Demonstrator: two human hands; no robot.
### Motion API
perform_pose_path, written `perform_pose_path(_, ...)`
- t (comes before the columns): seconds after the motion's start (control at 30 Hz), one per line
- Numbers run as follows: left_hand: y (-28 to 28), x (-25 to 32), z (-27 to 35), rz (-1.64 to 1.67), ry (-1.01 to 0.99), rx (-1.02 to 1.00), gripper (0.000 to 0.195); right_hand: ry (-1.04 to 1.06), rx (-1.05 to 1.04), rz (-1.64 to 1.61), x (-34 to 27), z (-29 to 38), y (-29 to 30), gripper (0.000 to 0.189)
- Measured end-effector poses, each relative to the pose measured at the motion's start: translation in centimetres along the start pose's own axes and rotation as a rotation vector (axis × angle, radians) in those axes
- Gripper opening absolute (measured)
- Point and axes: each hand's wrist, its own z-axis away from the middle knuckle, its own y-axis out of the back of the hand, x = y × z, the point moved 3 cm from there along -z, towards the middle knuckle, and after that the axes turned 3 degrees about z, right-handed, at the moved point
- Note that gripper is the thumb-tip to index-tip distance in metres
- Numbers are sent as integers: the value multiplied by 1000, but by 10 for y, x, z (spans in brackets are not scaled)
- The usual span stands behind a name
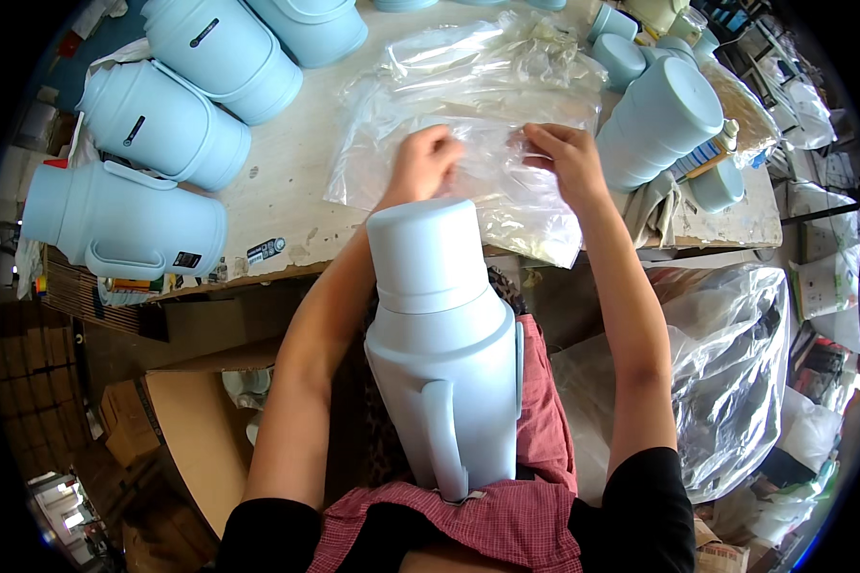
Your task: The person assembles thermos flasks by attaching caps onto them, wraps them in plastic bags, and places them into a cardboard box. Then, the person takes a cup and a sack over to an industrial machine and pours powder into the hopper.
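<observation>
A light blue vacuum jug with a cup lid and side handle [448,344] stands upright at my lap, between my forearms. Beyond it, on the worktable, lies a pile of clear plastic bags [487,93]. My left hand [426,161], slightly blurred, has its fingers curled at the top bag's near left part. My right hand [562,157] pinches the film of the same pile between thumb and fingers, to the right. The near edge of the plastic hangs over the table's front edge.
Several blue jugs [132,218] lie at the table's left. An upturned blue jug [663,125], blue cups [717,185] and a cloth [652,208] are at the right. Below are an open cardboard box [193,430] on the left and a large clear plastic bag [731,379] on the right.
</observation>
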Motion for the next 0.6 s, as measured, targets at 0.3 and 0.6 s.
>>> perform_pose_path(0.3, 23, 54, 48, -495, -745, 648, 26, -63, -67, -399, 9, 11, -9, 25)
perform_pose_path(0.6, -15, 33, 5, -268, -124, 10, 29, -12, -88, -299, 6, 14, -51, 20)
